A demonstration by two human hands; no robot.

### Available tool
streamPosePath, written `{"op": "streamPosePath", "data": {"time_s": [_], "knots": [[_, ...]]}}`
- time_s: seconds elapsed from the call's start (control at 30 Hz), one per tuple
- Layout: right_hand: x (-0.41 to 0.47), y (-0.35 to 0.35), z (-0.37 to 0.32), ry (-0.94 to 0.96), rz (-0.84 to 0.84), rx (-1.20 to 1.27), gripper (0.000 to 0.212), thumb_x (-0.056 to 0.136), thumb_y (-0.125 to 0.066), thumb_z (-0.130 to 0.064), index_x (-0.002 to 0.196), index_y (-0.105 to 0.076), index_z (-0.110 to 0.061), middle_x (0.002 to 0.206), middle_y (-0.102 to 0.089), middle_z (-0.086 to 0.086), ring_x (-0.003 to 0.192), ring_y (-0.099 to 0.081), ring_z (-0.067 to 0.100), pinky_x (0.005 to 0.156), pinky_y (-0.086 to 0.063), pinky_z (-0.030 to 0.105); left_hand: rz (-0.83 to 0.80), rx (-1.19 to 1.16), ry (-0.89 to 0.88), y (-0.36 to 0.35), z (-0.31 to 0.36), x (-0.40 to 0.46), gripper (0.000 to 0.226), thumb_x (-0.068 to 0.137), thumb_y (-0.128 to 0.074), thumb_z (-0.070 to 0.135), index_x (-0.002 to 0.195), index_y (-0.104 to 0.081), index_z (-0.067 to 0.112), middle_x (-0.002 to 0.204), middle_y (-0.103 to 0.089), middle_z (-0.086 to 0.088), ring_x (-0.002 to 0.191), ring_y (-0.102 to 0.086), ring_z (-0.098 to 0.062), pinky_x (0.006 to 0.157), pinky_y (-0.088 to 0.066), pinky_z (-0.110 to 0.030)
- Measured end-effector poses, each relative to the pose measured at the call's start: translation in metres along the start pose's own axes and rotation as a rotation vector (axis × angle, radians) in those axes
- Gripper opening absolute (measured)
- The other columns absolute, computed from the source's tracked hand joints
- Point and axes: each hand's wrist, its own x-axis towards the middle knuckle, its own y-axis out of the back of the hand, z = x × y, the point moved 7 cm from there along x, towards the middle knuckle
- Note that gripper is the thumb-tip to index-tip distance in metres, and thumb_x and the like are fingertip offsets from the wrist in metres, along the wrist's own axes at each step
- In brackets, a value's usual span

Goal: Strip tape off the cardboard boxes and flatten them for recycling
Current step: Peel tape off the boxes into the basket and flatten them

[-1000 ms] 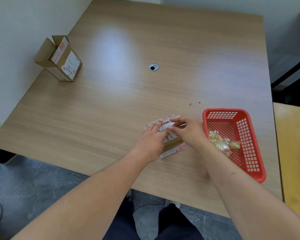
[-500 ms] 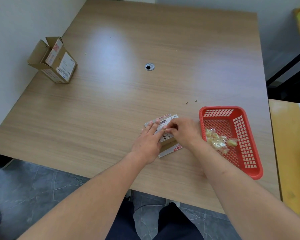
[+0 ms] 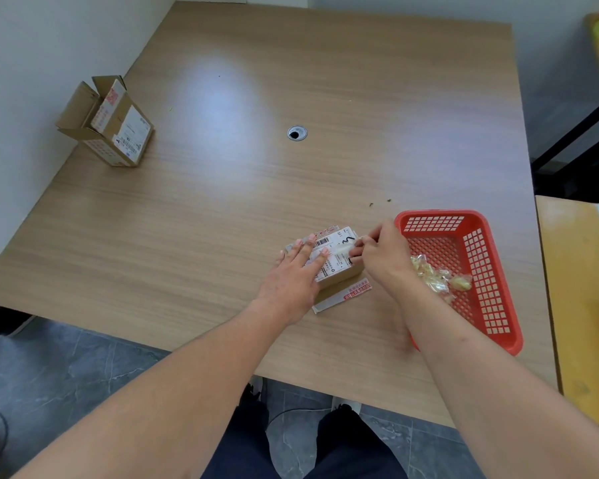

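Head view: small labelled cardboard box (image 3: 338,261) near table (image 3: 222,202) front edge, beside red basket (image 3: 491,305). Left hand (image 3: 291,278) flat, pressing lid. Right hand (image 3: 381,257) pinching clear tape strip (image 3: 341,249). Light, crushable; tape thin, tear-prone, best gripped at lifted end.

Red basket (image 3: 498,281) hard by right; open box (image 3: 108,122) far left.

The wood-grain counter (image 3: 222,209) fills my view. At ten o'clock an open cardboard box (image 3: 113,126) stands near the edge. A round cable grommet (image 3: 297,133) sits toward twelve. At four o'clock a red basket (image 3: 464,271) rests flat, and the small labelled box (image 3: 336,261) lies just beside it under my hands.
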Motion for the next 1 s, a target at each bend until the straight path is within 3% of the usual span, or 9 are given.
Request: {"op": "streamPosePath", "data": {"time_s": [0.1,0.17,0.3,0.37,0.43,0.57,0.67,0.77,1.0], "knots": [[-0.003,0.011,0.009,-0.091,0.126,0.177,0.013,0.105,-0.047,-0.004,0.094,-0.047,-0.012,0.095,-0.071,0.01,0.069,-0.076,0.015,0.064,-0.062,0.027,0.012,0.006,0.007,0.0,0.002,0.001,0.061,0.108,-0.036,0.028,0.163,-0.009,0.03,0.17,0.011,-0.002,0.157,0.009,-0.022,0.128,-0.001,-0.04],[-0.006,0.017,0.008,-0.017,0.202,0.156,0.014,0.103,-0.051,-0.004,0.092,-0.048,-0.013,0.091,-0.071,0.009,0.069,-0.075,0.015,0.062,-0.06,0.026,0.025,-0.037,0.023,0.0,0.004,0.003,0.057,0.109,-0.033,0.031,0.163,-0.014,0.028,0.171,0.008,-0.003,0.157,0.008,-0.023,0.128,-0.003,-0.038],[-0.016,0.018,-0.024,0.543,0.248,-0.255,0.014,0.094,-0.065,-0.002,0.087,-0.057,-0.012,0.08,-0.066,0.004,0.068,-0.063,0.021,0.062,-0.052,0.034,0.034,-0.073,0.075,0.002,0.009,0.01,0.053,0.11,-0.038,0.036,0.16,-0.027,0.023,0.171,0.001,-0.008,0.157,0.003,-0.028,0.127,-0.008,-0.038],[-0.02,0.004,-0.035,0.788,0.142,-0.431,0.009,0.089,-0.069,0.003,0.086,-0.065,-0.004,0.089,-0.068,0.009,0.069,-0.062,0.027,0.061,-0.052,0.036,0.034,-0.097,0.088,0.004,0.012,0.013,0.052,0.108,-0.044,0.032,0.157,-0.033,0.021,0.17,-0.002,-0.01,0.157,0.0,-0.028,0.127,-0.012,-0.04],[-0.018,-0.012,-0.033,0.882,-0.018,-0.556,0.004,0.089,-0.069,0.003,0.086,-0.07,0.001,0.102,-0.07,0.011,0.076,-0.066,0.034,0.063,-0.056,0.042,0.033,-0.135,0.101,0.005,0.012,0.015,0.051,0.106,-0.048,0.029,0.156,-0.037,0.022,0.17,-0.003,-0.009,0.157,-0.002,-0.028,0.125,-0.019,-0.041],[-0.012,-0.033,-0.023,0.826,-0.241,-0.593,0.018,0.097,-0.065,-0.02,0.092,-0.077,-0.008,0.1,-0.074,0.004,0.09,-0.068,0.027,0.072,-0.057,0.047,0.034,-0.157,0.118,0.002,0.014,0.014,0.052,0.106,-0.047,0.027,0.157,-0.036,0.025,0.171,-0.002,-0.006,0.157,-0.001,-0.028,0.122,-0.026,-0.045],[-0.001,-0.025,-0.02,0.648,-0.209,-0.435,0.013,0.094,-0.068,-0.016,0.101,-0.08,-0.015,0.095,-0.077,0.002,0.088,-0.071,0.02,0.081,-0.057,0.043,0.028,-0.155,0.124,0.002,0.013,0.015,0.054,0.105,-0.048,0.028,0.157,-0.034,0.024,0.171,0.0,-0.006,0.157,0.001,-0.026,0.122,-0.027,-0.046],[0.004,-0.014,-0.021,0.463,-0.126,-0.365,0.037,0.089,-0.075,-0.009,0.122,-0.075,-0.025,0.104,-0.077,-0.003,0.092,-0.071,0.014,0.092,-0.057,0.035,0.029,-0.162,0.124,0.0,0.013,0.016,0.054,0.105,-0.048,0.029,0.157,-0.035,0.023,0.171,-0.001,-0.007,0.157,0.002,-0.027,0.122,-0.027,-0.047],[0.001,-0.005,-0.025,0.298,-0.05,-0.554,0.019,0.086,-0.082,-0.031,0.103,-0.079,-0.022,0.113,-0.059,0.001,0.107,-0.057,0.02,0.083,-0.04,0.03,0.024,-0.157,0.137,-0.003,0.013,0.017,0.052,0.106,-0.047,0.031,0.156,-0.036,0.024,0.171,0.0,-0.007,0.157,0.003,-0.026,0.122,-0.028,-0.048]]}}
